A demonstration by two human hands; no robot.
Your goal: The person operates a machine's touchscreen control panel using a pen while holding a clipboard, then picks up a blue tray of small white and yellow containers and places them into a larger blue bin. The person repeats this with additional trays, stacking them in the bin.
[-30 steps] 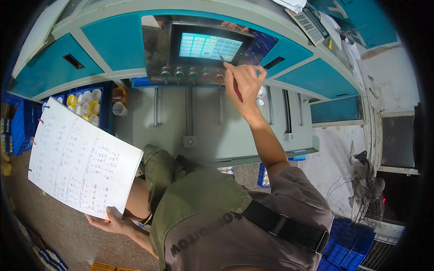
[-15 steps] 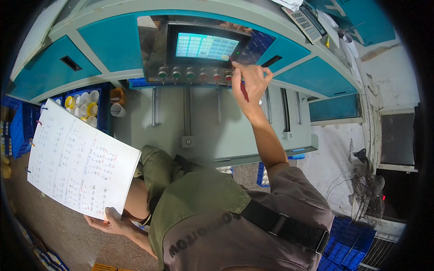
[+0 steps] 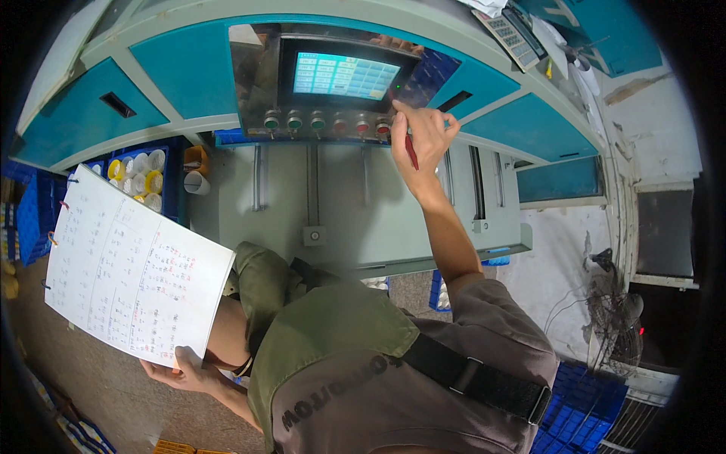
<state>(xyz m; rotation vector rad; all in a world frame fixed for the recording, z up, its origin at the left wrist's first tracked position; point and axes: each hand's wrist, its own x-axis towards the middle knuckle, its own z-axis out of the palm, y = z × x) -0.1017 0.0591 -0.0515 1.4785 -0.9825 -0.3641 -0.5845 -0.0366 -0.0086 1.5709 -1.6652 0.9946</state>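
Red and slim, a pen point(image 3: 411, 153) sits pinched between the thumb and fingers of a worker's right hand point(image 3: 425, 140), just off the lower right corner of a lit touchscreen point(image 3: 346, 76); whether its tip touches anything cannot be told. The hand's outer fingers curl loosely. The left hand point(image 3: 181, 371) grips a ring-bound stack of handwritten sheets point(image 3: 136, 265) by the lower right corner, thumb on top, fingers beneath, the pages tilted before the worker's left side.

Along the lower edge of the dark control panel point(image 3: 261, 83) runs a row of round buttons point(image 3: 318, 121), green toward the left and red toward the right. Teal doors point(image 3: 181, 76) flank the panel. Beneath it stretches a pale green machine table point(image 3: 280, 234), crossed by metal rails. Beyond the table's left edge, near its far corner, stand an orange container point(image 3: 195, 157) and a white cup point(image 3: 197, 183), beside a blue crate point(image 3: 174, 178) of white and yellow round pieces point(image 3: 140, 175). A calculator point(image 3: 508, 38) rests on the machine's upper right; at far right, a wire-caged fan point(image 3: 620, 325) stands near stacked blue crates point(image 3: 578, 408).
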